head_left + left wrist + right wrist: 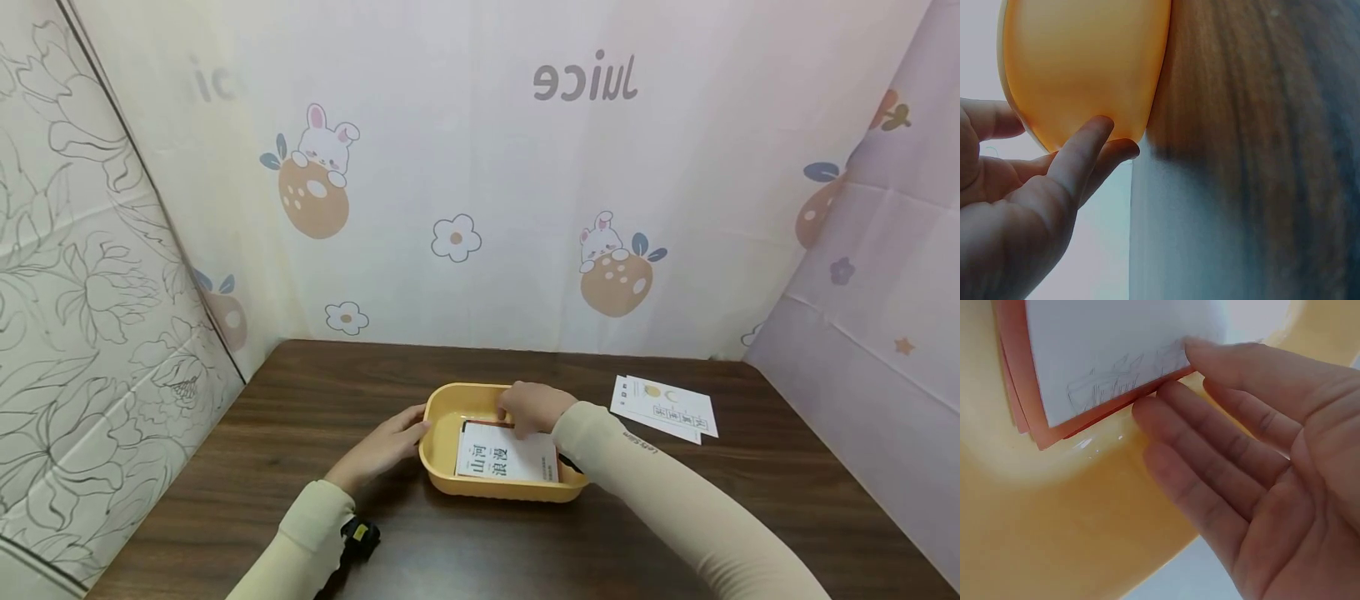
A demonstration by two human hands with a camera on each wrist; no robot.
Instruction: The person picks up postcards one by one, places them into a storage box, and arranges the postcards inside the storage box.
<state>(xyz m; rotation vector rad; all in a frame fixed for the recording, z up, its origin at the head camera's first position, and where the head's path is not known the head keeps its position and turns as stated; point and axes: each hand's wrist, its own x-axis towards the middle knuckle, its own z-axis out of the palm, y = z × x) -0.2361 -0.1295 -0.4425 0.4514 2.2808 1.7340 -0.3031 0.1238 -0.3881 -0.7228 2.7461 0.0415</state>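
Note:
A yellow plastic basin [441, 437] stands on the table, holding a small stack of printed cards [517, 457]. The top card is white with green characters, and red-edged cards show beneath it. My left hand [386, 448] holds the basin's left end, thumb at the rim and fingers against the outer wall [1085, 56]. Over the basin's right part, my right hand [536, 406] is at the far edge of the stack. In the right wrist view its thumb lies on the white card [1129, 350] and its fingertips [1147, 412] are at the lower edge, pinching the cards.
Two overlapping white cards [667, 408] with a fruit picture lie on the dark wooden table [337, 375], right of the basin. Printed curtains [487, 167] hang behind the table and along both sides. A black wrist device [361, 537] sits on the left sleeve.

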